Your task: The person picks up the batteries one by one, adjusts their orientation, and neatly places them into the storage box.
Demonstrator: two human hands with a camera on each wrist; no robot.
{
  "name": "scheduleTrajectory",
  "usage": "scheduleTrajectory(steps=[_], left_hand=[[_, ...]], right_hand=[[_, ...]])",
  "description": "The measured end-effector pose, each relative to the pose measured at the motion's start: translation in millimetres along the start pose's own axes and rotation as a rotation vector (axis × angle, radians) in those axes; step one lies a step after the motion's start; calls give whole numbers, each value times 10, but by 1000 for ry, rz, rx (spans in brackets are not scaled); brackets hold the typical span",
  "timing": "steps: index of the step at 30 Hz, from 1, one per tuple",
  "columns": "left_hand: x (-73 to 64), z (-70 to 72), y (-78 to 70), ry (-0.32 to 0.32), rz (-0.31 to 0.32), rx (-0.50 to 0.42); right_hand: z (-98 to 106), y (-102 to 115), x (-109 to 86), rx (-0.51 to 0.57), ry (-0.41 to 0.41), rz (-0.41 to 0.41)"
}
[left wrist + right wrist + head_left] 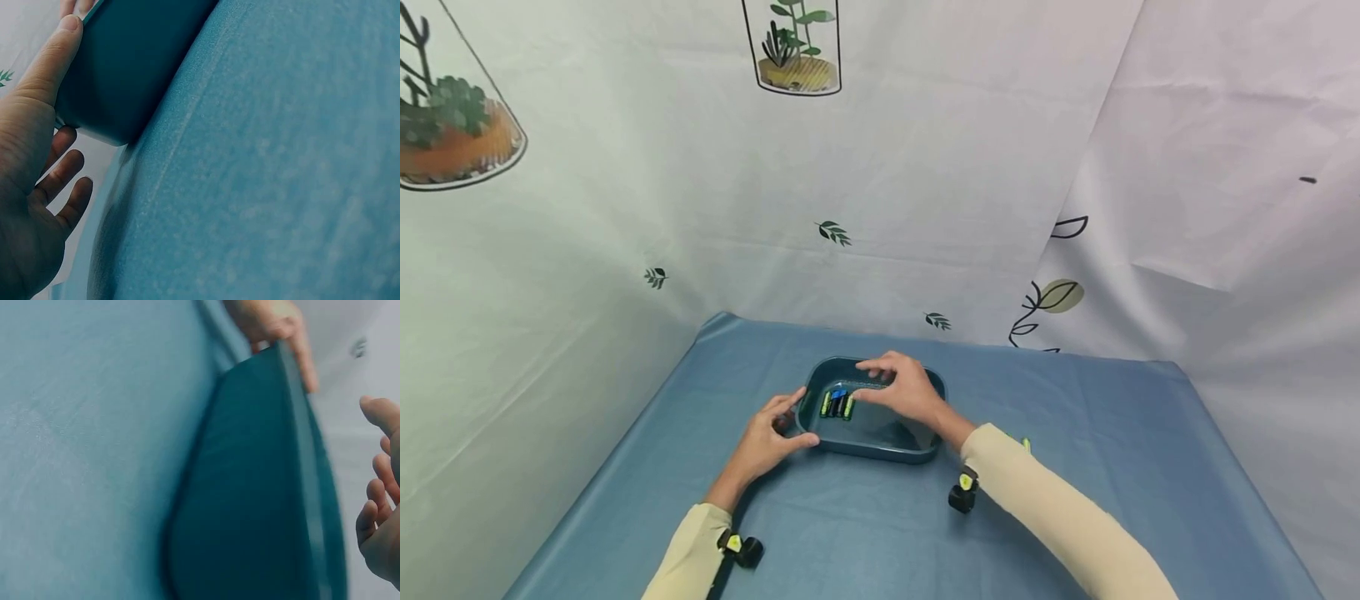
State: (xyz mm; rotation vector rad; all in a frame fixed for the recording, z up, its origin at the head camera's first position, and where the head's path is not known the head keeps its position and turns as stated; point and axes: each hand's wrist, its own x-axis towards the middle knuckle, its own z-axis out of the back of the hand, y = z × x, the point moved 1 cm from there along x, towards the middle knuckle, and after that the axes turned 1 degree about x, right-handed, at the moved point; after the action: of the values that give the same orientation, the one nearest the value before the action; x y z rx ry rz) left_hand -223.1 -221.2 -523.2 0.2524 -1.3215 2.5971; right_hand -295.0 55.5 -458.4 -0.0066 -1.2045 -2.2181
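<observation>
A dark teal tray (880, 452) stands on the table, and several small batteries (837, 405) lie side by side in its left part. They show black with yellow-green and blue ends. My left hand (765, 439) holds the tray's left end, with the thumb at the near rim and the index finger at the left rim. In the left wrist view its other fingers (75, 203) hang loosely beside the tray. Over the tray, just right of the batteries, is my right hand (906, 389). Its thumb and fingers are apart, and nothing shows between them in the right wrist view.
A yellow-green battery-like piece (1026, 444) lies on the blue table cover (850, 533) to the right, partly hidden by the right sleeve. White printed cloth (925, 183) hangs behind the table and at both sides.
</observation>
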Motion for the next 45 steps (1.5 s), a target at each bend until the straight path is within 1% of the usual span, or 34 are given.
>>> scheduleTrajectory(steps=[4, 7, 11, 14, 18, 21, 24, 28, 32, 35, 41, 45], left_hand=[[-5, -10, -7, 3, -5, -1], [-11, -10, -3, 3, -4, -4], [-12, -10, 1, 4, -2, -1], [-16, -1, 4, 6, -3, 0], [-26, 24, 6, 1, -8, 2], [-27, 31, 5, 1, -10, 9], [-27, 26, 5, 6, -11, 16], [-32, 17, 9, 5, -9, 10], [-43, 12, 9, 6, -8, 10], [-44, 10, 6, 4, -5, 10], [-25, 3, 5, 1, -6, 17], [-16, -4, 6, -2, -5, 22]], right_hand=[[305, 37, -183, -56, -73, 79], [556, 40, -350, -96, -143, 108], [891, 13, -585, -156, -209, 94], [1099, -51, -774, -180, -246, 88], [1295, -189, -1012, -195, -293, 96], [1401, -320, -1163, -223, -315, 98], [1479, -467, -1304, -262, -331, 75], [1526, -666, -1490, -301, -326, 13], [1526, -845, -1672, -324, -284, -52], [1510, -946, -1775, -342, -240, -81], [1455, -1073, -1912, -345, -163, -126], [1416, -1126, -1973, -334, -141, -154]])
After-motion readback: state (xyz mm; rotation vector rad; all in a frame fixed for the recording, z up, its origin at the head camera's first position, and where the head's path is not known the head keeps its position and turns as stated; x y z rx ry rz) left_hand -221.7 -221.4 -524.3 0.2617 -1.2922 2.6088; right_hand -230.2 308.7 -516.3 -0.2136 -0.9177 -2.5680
